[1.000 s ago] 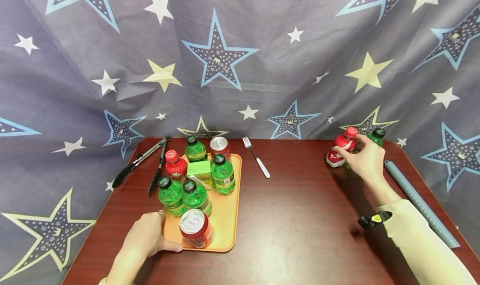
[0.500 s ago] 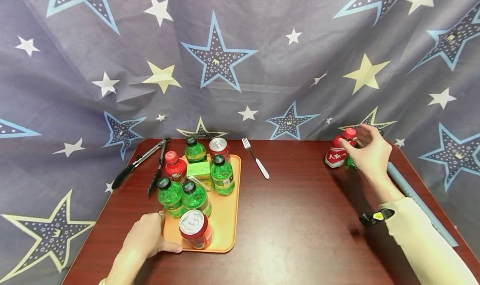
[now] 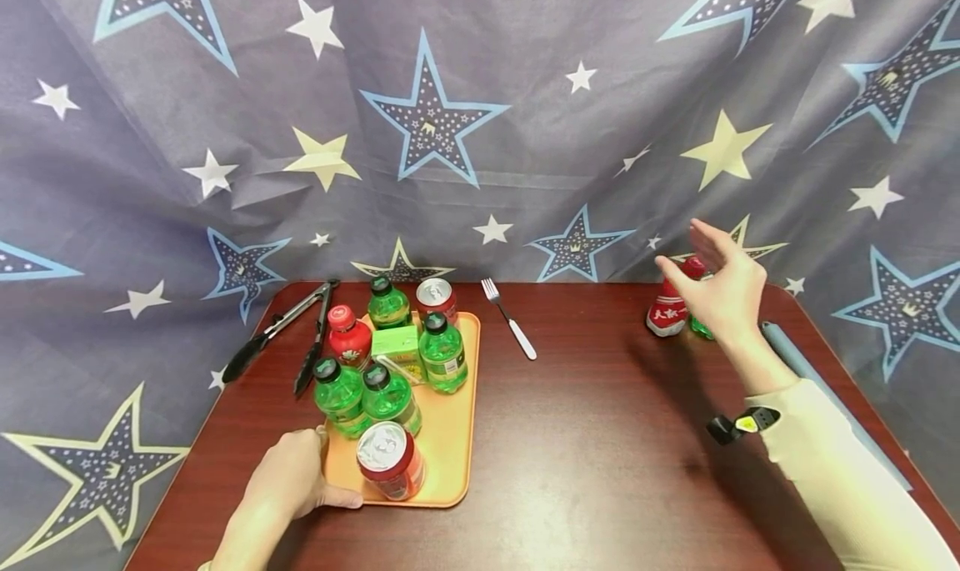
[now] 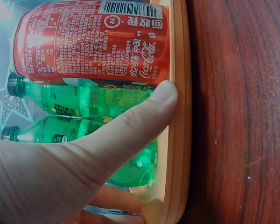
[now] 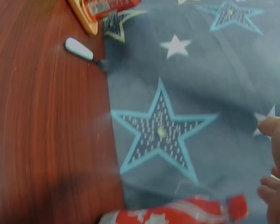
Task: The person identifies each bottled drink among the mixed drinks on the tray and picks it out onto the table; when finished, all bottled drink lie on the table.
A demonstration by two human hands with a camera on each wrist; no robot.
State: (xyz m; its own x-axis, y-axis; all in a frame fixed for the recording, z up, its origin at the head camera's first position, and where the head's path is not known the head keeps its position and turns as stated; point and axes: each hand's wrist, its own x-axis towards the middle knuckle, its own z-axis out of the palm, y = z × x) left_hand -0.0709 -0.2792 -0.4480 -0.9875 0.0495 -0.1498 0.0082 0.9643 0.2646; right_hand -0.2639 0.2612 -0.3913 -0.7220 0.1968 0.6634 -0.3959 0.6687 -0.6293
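Note:
With thumb on the near rim and fingers at the left side, my left hand [image 3: 288, 477] grips the corner of an orange tray [image 3: 447, 454]. Beside the thumb stands a red Coca-Cola can [image 4: 91, 39]. Green soda bottles [image 3: 392, 398] with black caps, a red bottle [image 3: 349, 338], a green drink carton [image 3: 397, 346] and another can [image 3: 437, 296] share the tray. At the far right, my right hand [image 3: 723, 292] hovers with fingers spread, holding nothing. Below and behind it stand a red bottle [image 3: 666, 308] and a partly hidden green bottle [image 3: 701, 328].
Black-tipped tongs [image 3: 281, 325] lie left of the tray. A white-handled fork [image 3: 510, 319] lies right of it. A grey-blue bar-shaped thing [image 3: 795, 363] lies along the table's right side, partly behind the sleeve. A star-patterned curtain [image 3: 465, 196] hangs behind the table.
My right hand has let go of the red bottle at the right, spread its fingers and risen. That bottle stays on the table. My left hand keeps its place at the tray corner.

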